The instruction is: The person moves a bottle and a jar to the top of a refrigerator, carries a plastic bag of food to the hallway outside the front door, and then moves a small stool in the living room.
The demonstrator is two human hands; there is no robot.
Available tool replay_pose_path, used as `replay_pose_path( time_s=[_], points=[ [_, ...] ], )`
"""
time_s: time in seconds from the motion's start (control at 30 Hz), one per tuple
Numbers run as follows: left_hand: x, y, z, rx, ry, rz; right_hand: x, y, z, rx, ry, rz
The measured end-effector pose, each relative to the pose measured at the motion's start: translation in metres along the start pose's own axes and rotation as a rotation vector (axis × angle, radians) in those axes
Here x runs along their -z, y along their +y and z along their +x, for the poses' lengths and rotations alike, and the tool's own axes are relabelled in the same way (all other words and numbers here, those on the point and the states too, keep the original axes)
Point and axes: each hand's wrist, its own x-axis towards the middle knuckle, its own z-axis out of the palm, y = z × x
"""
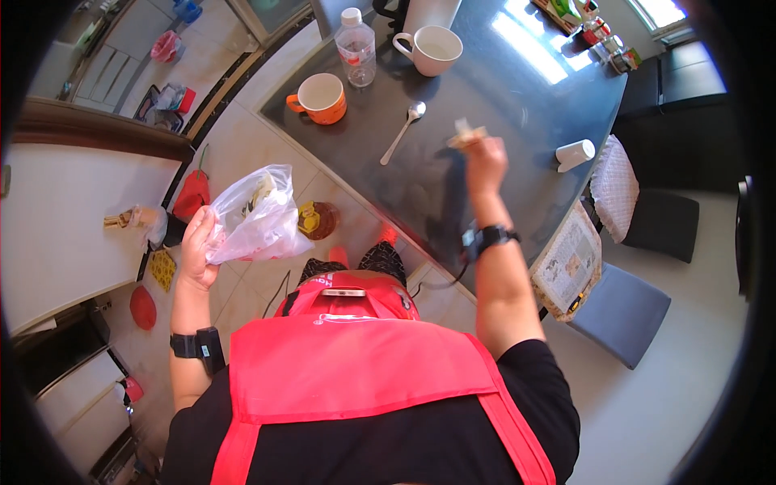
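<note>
My left hand (199, 245) grips a translucent plastic bag (260, 224) by its side, with some crumpled matter inside, out beyond the table's near edge. Over the dark table (388, 182), my right hand (487, 159) holds a small crumpled pale wrapper or scrap (467, 137); its exact kind is unclear. A metal spoon (402, 133) lies left of the right hand. Beyond it stand an orange mug (323, 100), a clear plastic bottle (357, 51) with a white cap and a white cup (431, 50). A white cylindrical container (575, 155) is at the right.
Jars and packets (606, 45) stand at the table's far right corner. A cushioned chair (570, 264) and a grey seat (624, 315) are at the right. On the floor are a large container of amber liquid (324, 220) and a red bag (193, 194). A white cabinet top (79, 224) lies left.
</note>
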Motion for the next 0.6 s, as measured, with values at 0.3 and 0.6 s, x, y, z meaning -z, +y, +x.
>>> replay_pose_path(
  time_s=[0.3, 0.6],
  points=[
    [0.03, -0.016, -0.007, 0.03, 0.074, -0.056, -0.02, -0.049, -0.026, -0.124, -0.128, 0.037],
    [0.047, -0.036, -0.004, 0.04, 0.039, -0.068, -0.022, -0.13, 0.004, -0.005, -0.261, 0.319]
  ],
)
